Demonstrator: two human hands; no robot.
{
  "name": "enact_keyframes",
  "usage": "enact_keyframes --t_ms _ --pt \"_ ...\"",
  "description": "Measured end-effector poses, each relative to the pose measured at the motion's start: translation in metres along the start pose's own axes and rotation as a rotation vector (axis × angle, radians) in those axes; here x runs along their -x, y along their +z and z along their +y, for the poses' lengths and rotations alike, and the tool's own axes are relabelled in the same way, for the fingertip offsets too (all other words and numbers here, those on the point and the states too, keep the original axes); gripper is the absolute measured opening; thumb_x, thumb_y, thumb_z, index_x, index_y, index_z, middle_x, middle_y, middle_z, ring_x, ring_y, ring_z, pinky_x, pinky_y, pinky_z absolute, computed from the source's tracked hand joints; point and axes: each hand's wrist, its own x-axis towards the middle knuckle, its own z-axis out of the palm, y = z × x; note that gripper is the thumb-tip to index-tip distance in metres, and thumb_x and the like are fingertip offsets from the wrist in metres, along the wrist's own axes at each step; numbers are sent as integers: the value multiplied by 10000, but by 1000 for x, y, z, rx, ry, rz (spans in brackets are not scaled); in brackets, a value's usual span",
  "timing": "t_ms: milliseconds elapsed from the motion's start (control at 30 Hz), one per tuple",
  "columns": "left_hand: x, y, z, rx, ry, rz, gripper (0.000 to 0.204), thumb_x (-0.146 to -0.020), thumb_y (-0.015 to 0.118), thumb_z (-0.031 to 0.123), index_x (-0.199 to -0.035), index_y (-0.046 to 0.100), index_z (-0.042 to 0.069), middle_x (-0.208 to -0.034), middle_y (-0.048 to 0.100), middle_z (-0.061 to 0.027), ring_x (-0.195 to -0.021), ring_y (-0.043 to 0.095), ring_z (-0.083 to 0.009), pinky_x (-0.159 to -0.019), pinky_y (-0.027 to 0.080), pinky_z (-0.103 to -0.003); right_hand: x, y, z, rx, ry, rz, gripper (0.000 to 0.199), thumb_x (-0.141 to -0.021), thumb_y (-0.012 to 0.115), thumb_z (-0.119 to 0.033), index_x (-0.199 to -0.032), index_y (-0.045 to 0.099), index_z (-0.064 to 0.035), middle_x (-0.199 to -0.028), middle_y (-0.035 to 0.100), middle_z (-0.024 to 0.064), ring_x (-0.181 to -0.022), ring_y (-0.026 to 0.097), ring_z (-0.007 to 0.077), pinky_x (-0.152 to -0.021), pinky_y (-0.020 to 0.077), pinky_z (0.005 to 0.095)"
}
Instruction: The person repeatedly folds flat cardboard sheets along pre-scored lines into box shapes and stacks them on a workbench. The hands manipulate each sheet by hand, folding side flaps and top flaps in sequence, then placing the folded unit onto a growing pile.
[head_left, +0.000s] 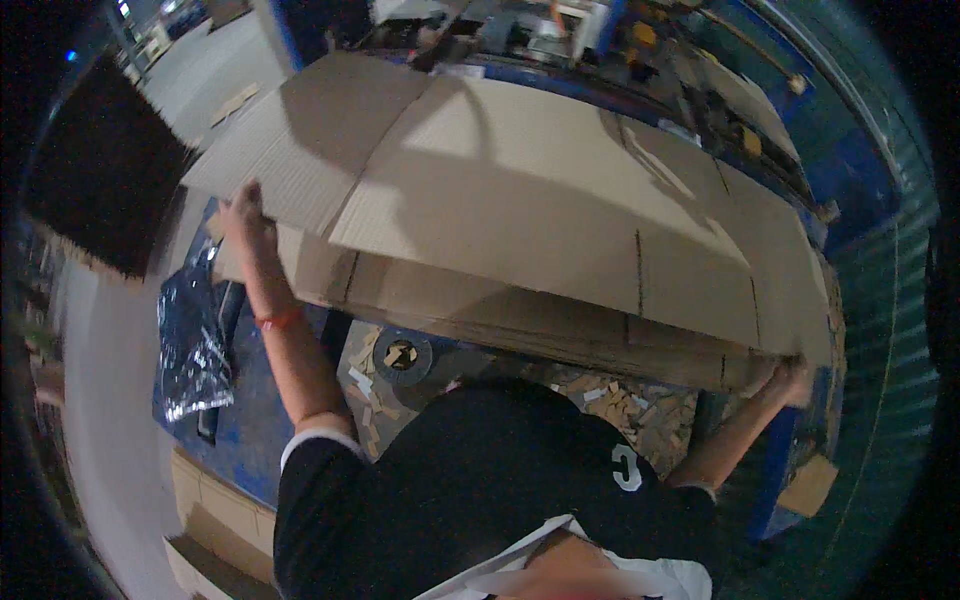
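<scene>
A wide, creased sheet of brown corrugated cardboard stretches across in front of me, tilted, its near edge raised. My left hand grips its near edge toward the left corner, fingers closed and thumb up. At the near right corner my right hand is closed on the cardboard, its fingers partly hidden. Dark lines cross the sheet near its right end. Under it lie more cardboard sheets, their near edges showing as layers.
Behind the sheet stands a blue machine with metal rails. A clear and dark plastic bag lies on the blue surface at left. Cardboard scraps litter the floor below. A dark stack stands far left, a cardboard box lower left.
</scene>
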Motion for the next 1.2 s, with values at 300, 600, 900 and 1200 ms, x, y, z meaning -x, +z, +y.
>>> enact_keyframes --t_ms 300,600,900,1200 --pt "-20 -14 10 1280 -484 -43 344 -810 579 98 -1132 483 27 -1038 543 -79 -940 537 -167 -809 432 -287 -47 -2 -12 15 74 117 442 -765 657 -57 -1173 494 -4 -1067 581 128 -930 563 233 -789 486 366" --pt "33 -79 75 979 -158 -291 277 -894 475 108 -1133 523 -23 -1110 565 -95 -1027 507 -174 -894 375 -308 207 25 -103 250 -580 -353 260 -795 568 -5 -1054 582 8 -1015 610 119 -940 572 200 -789 474 322" --pt "63 -80 167 645 766 -712 538 -714 536 59 -1249 495 96 -1350 406 -134 -1267 350 -325 -1056 264 -434 268 61 -56 687 -1160 -1176 356 -782 520 -58 -1084 627 -212 -1204 563 5 -1135 506 278 -974 386 439" --pt "42 -49 177 594 830 -747 580 -740 563 107 -1304 429 131 -1356 389 -135 -1258 353 -329 -1059 254 -450 225 116 -50 581 -1177 -1397 278 -789 578 -144 -1063 623 -148 -1243 523 47 -1166 475 269 -932 422 388"
